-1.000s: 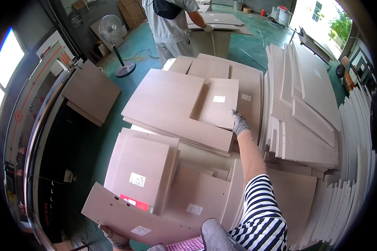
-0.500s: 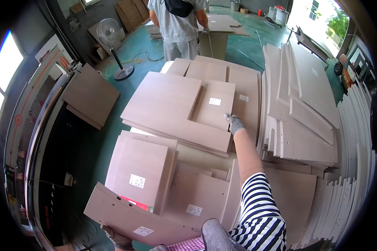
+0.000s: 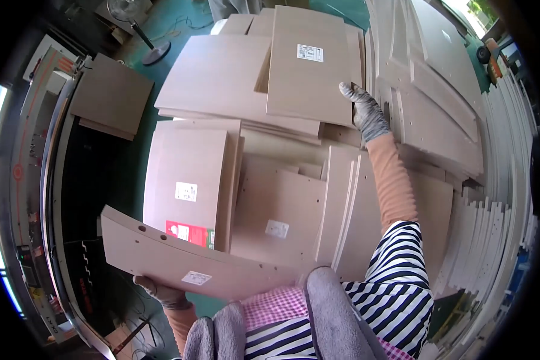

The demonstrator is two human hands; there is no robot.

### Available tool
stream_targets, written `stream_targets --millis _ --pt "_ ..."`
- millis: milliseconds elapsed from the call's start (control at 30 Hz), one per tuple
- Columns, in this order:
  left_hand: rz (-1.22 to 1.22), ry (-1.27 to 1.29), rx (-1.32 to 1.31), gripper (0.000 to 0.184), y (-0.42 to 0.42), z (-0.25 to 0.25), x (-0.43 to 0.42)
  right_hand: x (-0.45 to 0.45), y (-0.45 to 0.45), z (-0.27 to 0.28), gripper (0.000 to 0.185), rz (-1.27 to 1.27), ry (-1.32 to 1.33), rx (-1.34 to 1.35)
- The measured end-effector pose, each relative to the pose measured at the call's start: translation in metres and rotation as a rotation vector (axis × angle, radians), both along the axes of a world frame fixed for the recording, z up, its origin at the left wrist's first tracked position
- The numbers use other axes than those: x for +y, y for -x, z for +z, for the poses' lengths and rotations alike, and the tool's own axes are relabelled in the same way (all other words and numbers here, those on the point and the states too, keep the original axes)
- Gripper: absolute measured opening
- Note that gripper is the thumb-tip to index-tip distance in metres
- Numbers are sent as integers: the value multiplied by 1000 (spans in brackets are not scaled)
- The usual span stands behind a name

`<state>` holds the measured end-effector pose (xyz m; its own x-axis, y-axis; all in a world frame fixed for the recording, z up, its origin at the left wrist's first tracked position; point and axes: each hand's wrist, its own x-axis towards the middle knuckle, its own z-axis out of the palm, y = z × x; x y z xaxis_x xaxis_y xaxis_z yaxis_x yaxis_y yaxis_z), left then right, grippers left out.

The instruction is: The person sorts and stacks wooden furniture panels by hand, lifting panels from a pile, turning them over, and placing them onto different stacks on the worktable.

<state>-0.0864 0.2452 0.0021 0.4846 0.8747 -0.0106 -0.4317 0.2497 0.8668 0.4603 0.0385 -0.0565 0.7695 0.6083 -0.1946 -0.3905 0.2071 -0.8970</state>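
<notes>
My left hand (image 3: 162, 293), in a grey glove, is wrapped round the lower edge of a long brown panel (image 3: 156, 255) with drilled holes and a white label. That panel lies slanted in front of my body. Out to the right, my gloved right hand (image 3: 369, 114) grips the near right corner of a labelled rectangular board (image 3: 312, 81), thumb on its top face. The board is raised over a larger flat panel (image 3: 213, 72). Below it, a stack of boards (image 3: 186, 156) carries a label, and a red card (image 3: 186, 230) shows beside the long panel.
Tall stacks of panels (image 3: 444, 102) stand at the right, with pale strips (image 3: 480, 240) beyond them. A machine (image 3: 54, 180) runs along the left, near a leaning board (image 3: 114, 90). A fan (image 3: 156, 54) stands on the green floor. At the top, another person's legs (image 3: 231, 7) show.
My right hand has taken hold of the labelled board and lifted it off the stack, drawing it nearer. My left hand keeps the long panel. The view has tipped downward.
</notes>
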Motion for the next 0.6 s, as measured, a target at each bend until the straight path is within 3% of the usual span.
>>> stream_targets --millis 133,200,267,333,400,533,600 --pt "-24 -53 -27 71 16 8 8 -54 112 49 47 44 70 -32" --pt "-12 -154 -71 79 29 8 17 -79 171 59 51 55 103 -31" --pt "24 -180 -84 77 44 3 29 -109 211 20 53 -15 220 -119" --pt "65 -202 -76 76 62 9 33 -127 259 10 53 -39 228 -12" --pt "-86 -216 -247 73 69 18 39 -144 289 6 53 -70 230 74" --pt "-83 -231 -153 68 88 28 42 -197 328 16 53 -253 295 34" --pt "-124 -117 -133 70 90 29 44 -225 341 18 53 -306 322 -30"
